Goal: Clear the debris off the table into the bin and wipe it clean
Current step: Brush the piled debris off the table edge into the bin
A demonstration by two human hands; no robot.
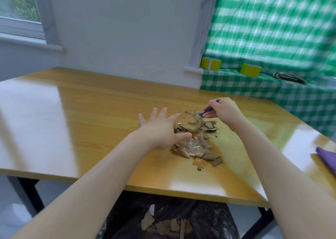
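Gripping a blue brush (pixel 205 112), right hand (pixel 224 112) beside debris (pixel 195 148)

Brown debris (pixel 194 144), blue brush (pixel 206 112), purple cloth (pixel 327 159), green-checked tablecloth (pixel 272 85)

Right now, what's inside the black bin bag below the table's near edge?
Brown cardboard-like scraps and a pale piece lie in the black bin bag. Anything beneath them, and the bag's far side under the table, is hidden.

Cloth (pixel 327 159) cut by edge; brush (pixel 207 111) tip blurred, maybe bristles.
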